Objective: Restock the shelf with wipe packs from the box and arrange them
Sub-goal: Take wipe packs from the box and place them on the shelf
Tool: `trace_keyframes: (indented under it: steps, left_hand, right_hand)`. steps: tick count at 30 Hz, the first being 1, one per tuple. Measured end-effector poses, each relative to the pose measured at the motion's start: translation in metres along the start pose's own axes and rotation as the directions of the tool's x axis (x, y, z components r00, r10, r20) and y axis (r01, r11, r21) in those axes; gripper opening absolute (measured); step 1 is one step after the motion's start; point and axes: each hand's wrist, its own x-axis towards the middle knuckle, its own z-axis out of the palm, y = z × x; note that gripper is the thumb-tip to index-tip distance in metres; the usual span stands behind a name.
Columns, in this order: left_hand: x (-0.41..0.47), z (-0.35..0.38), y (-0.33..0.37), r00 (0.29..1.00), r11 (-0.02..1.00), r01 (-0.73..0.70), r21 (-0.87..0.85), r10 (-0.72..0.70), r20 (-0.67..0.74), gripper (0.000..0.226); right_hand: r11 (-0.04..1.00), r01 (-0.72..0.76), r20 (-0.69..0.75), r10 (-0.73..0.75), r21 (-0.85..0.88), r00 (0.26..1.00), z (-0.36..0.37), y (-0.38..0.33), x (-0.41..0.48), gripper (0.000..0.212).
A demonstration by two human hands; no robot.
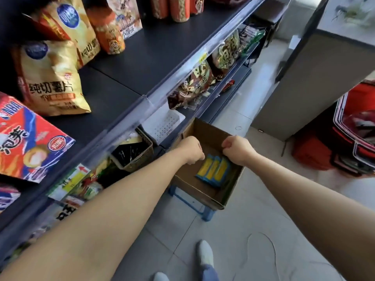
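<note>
Yellow-blue wipe packs [214, 171] flat in box [203, 191], long axes pointing away

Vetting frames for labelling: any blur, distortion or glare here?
Head view: wide-angle stretch enlarges the left forearm near the bottom edge; head view, right side: blur smears the red basket; head view, centre: left hand, right hand and wipe packs in the box are fairly sharp, evenly lit.

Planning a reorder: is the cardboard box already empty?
No, several yellow-and-blue wipe packs lie side by side on the bottom of the box.
</note>
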Motion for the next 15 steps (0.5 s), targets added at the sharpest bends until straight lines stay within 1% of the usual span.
trace_keyframes:
  steps: [2, 5, 7, 9, 10, 11, 12, 13, 14, 15]
  left_hand:
    - [0.031, 0.018, -0.013, 0.998, 0.998, 0.05, -0.029, -0.05, 0.028, 0.005]
    - [0.078, 0.05, -0.034, 0.99, 0.99, 0.126, -0.059, -0.122, 0.075, 0.007]
    - [0.103, 0.07, -0.047, 0.981, 0.981, 0.174, -0.081, -0.165, 0.105, 0.006]
    - [0.126, 0.091, -0.059, 0.972, 0.967, 0.221, -0.126, -0.207, 0.113, 0.011]
    - [0.137, 0.101, -0.064, 0.967, 0.957, 0.247, -0.15, -0.233, 0.107, 0.018]
    - [0.147, 0.11, -0.069, 0.962, 0.95, 0.268, -0.162, -0.255, 0.1, 0.024]
    - [0.156, 0.118, -0.072, 0.958, 0.946, 0.282, -0.162, -0.27, 0.096, 0.028]
    - [0.165, 0.124, -0.075, 0.957, 0.945, 0.288, -0.155, -0.276, 0.091, 0.029]
    - [0.174, 0.13, -0.078, 0.956, 0.944, 0.292, -0.151, -0.282, 0.086, 0.031]
    - [0.182, 0.135, -0.08, 0.955, 0.943, 0.296, -0.154, -0.287, 0.079, 0.033]
  right_hand:
    - [0.997, -0.013, 0.105, 0.021, -0.08, 0.994, 0.016, 0.013, 0.02, 0.029]
    - [0.988, -0.03, 0.188, 0.059, -0.153, 0.98, 0.047, 0.04, 0.055, 0.032]
    - [0.972, -0.02, 0.286, 0.088, -0.234, 0.954, 0.07, 0.052, 0.073, 0.033]
    - [0.945, -0.015, 0.338, 0.131, -0.325, 0.932, 0.09, 0.06, 0.086, 0.032]
    - [0.919, 0.059, 0.403, 0.112, -0.389, 0.908, 0.098, 0.064, 0.094, 0.032]
    - [0.911, 0.102, 0.431, 0.088, -0.399, 0.898, 0.107, 0.067, 0.101, 0.032]
    - [0.912, 0.107, 0.463, 0.097, -0.395, 0.881, 0.114, 0.069, 0.107, 0.033]
    - [0.931, 0.02, 0.464, 0.163, -0.365, 0.87, 0.121, 0.069, 0.113, 0.034]
    - [0.926, -0.019, 0.464, 0.208, -0.378, 0.861, 0.127, 0.072, 0.12, 0.035]
    - [0.914, -0.001, 0.48, 0.215, -0.406, 0.851, 0.132, 0.076, 0.125, 0.037]
